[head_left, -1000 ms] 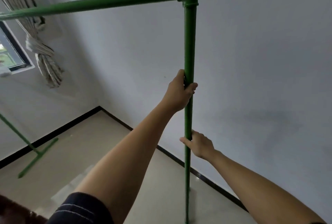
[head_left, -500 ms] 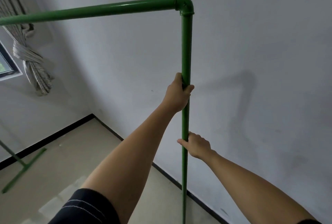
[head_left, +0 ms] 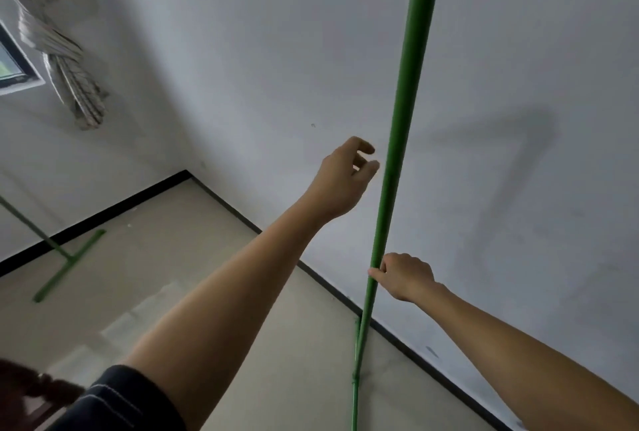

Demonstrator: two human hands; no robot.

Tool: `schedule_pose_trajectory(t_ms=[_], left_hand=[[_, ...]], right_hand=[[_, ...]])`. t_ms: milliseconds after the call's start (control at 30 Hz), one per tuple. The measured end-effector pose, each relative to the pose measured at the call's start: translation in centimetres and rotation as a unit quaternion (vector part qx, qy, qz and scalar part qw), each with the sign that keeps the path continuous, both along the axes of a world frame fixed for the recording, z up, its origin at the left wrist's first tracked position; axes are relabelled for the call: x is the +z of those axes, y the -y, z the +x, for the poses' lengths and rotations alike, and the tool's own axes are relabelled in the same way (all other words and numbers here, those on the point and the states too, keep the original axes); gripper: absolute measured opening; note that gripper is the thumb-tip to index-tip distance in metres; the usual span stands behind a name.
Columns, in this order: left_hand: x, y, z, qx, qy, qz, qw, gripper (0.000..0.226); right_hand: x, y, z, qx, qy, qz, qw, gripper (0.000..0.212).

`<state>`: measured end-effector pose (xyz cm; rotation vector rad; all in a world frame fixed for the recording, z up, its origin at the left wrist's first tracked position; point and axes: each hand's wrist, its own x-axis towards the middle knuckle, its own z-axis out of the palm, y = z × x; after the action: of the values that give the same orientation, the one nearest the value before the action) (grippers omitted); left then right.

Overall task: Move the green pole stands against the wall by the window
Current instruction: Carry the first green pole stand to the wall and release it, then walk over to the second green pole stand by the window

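Note:
A green pole stand's upright (head_left: 404, 91) runs from the top edge down to the floor, close to the grey wall (head_left: 484, 50). My right hand (head_left: 403, 276) grips this upright low down. Just left of the upright, my left hand (head_left: 342, 176) hovers with fingers apart and holds nothing. The stand's other leg (head_left: 26, 223) and its flat green foot (head_left: 71, 263) sit on the floor at the left, near the window wall. The top bar is almost out of view at the upper left.
A window corner (head_left: 14, 64) shows at the far left with a knotted striped curtain (head_left: 67, 60) hanging beside it. Black skirting (head_left: 345, 302) lines the beige floor. A dark object (head_left: 24, 392) lies at the bottom left.
My left hand has let go of the upright and drawn slightly left. The view has dropped, so the top bar and elbow joint are out of view.

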<state>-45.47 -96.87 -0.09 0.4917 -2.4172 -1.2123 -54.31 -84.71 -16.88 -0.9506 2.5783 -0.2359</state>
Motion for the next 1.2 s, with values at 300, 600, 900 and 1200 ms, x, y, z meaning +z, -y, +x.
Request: schedule_pose_trajectory(t_ms=[300, 600, 900, 1200], left_hand=[[-13.4, 9.5, 24.6, 0.059, 0.208, 0.13, 0.968, 0.024], [-21.0, 16.3, 46.8, 0.284, 0.212, 0.295, 0.887, 0.008], [-26.4, 24.3, 52.0, 0.449, 0.15, 0.393, 0.788, 0.005], [-22.9, 39.5, 49.9, 0.545, 0.065, 0.368, 0.75, 0.005]], right_hand=[[-3.9, 3.0, 11.1, -0.021, 0.214, -0.13, 0.968, 0.022], [-6.2, 13.4, 22.0, 0.032, 0.322, -0.116, 0.939, 0.014], [-8.6, 29.0, 22.0, 0.111, 0.32, -0.081, 0.937, 0.01], [-5.9, 54.0, 21.3, 0.229, 0.322, -0.079, 0.915, 0.01]])
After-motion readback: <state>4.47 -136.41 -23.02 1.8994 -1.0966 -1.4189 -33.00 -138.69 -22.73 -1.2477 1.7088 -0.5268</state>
